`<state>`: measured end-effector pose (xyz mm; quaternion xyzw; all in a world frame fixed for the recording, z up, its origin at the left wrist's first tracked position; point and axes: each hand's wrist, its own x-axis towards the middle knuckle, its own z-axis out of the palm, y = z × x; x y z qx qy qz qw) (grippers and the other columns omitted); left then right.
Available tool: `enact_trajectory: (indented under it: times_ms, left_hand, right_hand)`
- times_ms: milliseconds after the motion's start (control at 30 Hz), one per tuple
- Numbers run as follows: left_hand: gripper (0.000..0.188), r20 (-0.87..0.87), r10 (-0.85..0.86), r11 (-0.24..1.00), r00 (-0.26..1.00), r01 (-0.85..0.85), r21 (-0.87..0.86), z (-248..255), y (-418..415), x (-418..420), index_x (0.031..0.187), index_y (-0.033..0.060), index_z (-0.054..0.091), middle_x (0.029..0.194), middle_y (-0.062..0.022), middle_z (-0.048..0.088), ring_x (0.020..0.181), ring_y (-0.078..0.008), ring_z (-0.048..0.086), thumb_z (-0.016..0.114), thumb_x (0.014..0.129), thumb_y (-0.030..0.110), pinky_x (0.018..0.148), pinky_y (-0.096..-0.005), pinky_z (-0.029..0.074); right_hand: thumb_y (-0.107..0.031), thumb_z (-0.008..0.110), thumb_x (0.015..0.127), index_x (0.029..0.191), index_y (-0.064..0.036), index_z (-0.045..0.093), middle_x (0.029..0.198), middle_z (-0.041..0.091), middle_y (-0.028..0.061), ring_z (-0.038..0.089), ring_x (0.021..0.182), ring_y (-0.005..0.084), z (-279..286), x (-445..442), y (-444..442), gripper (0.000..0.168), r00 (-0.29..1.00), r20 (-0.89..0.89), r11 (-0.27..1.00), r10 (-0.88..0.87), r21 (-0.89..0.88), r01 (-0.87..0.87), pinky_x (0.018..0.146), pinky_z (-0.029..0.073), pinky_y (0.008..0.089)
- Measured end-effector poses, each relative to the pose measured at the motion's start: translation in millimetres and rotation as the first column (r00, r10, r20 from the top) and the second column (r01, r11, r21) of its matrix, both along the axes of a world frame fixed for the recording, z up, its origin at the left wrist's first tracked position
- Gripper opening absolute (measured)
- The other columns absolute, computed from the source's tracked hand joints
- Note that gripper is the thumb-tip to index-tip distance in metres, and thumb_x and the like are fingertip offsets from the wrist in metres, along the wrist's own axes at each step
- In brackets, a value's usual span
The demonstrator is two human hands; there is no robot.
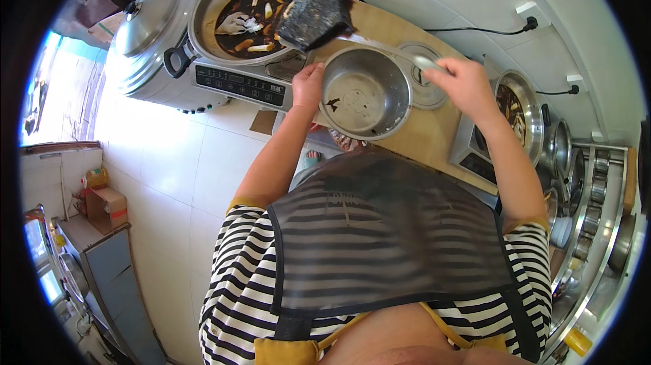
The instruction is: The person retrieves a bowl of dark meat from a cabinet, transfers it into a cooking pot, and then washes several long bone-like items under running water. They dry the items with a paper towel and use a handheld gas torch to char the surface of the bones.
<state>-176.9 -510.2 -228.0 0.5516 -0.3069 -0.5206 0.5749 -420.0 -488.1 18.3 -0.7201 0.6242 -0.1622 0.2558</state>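
My right hand (460,83) grips the handle of a long metal ladle or skimmer (384,46). At its far end rests a large dark block of food (318,17) with a rough, mottled top; it hides the utensil's head. The block is above the right rim of a two-handled steel pan (203,24). Dark broth (257,42) in that pan holds scallion pieces, brown chunks and a whitish cloth-like bundle (236,24). With its fingers on the left rim, my left hand (308,85) holds a steel pot (366,95). A small dark scrap (333,104) lies inside this pot.
An induction cooker (239,83) supports the left pan, beside a large lidded steel steamer (152,34). Behind the pot, a round metal lid (432,95) lies on the wooden counter (427,141). A second pan of dark broth (531,111) and a metal rack (605,233) stand right.
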Motion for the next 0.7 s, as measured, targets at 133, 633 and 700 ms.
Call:
enact_trajectory:
  times_ms: [133, 633, 700]
  left_hand:
    - [0.027, 0.026, 0.01, 1.0, 1.0, -0.01, -0.01, 1.0, -1.7, -2.4, 0.095, -0.004, 0.064, 0.082, -0.0039, 0.063, 0.074, -0.0088, 0.052, 0.06, 0.084, 0.021, 0.07, -0.0227, 0.043]
    - [0.031, 0.084, -0.027, 0.999, 0.996, 0.029, -0.03, 2.5, -0.9, 0.0, 0.097, -0.0046, 0.063, 0.083, -0.0039, 0.063, 0.077, -0.0104, 0.053, 0.06, 0.085, 0.024, 0.072, -0.0244, 0.043]
    - [0.031, 0.079, -0.032, 0.999, 0.996, 0.035, -0.034, 5.5, -1.2, 0.7, 0.098, -0.0046, 0.063, 0.083, -0.0039, 0.063, 0.077, -0.0104, 0.053, 0.06, 0.085, 0.023, 0.072, -0.0242, 0.043]
  right_hand:
    - [-0.041, 0.066, 0.074, 0.08, -0.003, 0.066, 0.055, 0.055, 0.007, 0.05, 0.05, 0.0142, -8.0, 49.9, -53.8, 0.038, 0.989, -0.076, 0.992, 0.126, 0.029, -0.124, 0.051, 0.04, 0.03]
    - [-0.041, 0.068, 0.072, 0.074, -0.001, 0.064, 0.057, 0.055, 0.0076, 0.051, 0.054, 0.0169, 39.3, 131.4, -130.5, 0.04, 0.772, -0.555, 0.951, 0.31, 0.168, -0.261, 0.053, 0.041, 0.0322]
    - [-0.046, 0.064, 0.071, 0.077, -0.002, 0.067, 0.071, 0.061, 0.0145, 0.058, 0.067, 0.0287, 44.9, 130.3, -128.4, 0.044, 0.649, -0.684, 0.929, 0.334, 0.121, -0.351, 0.062, 0.047, 0.0388]
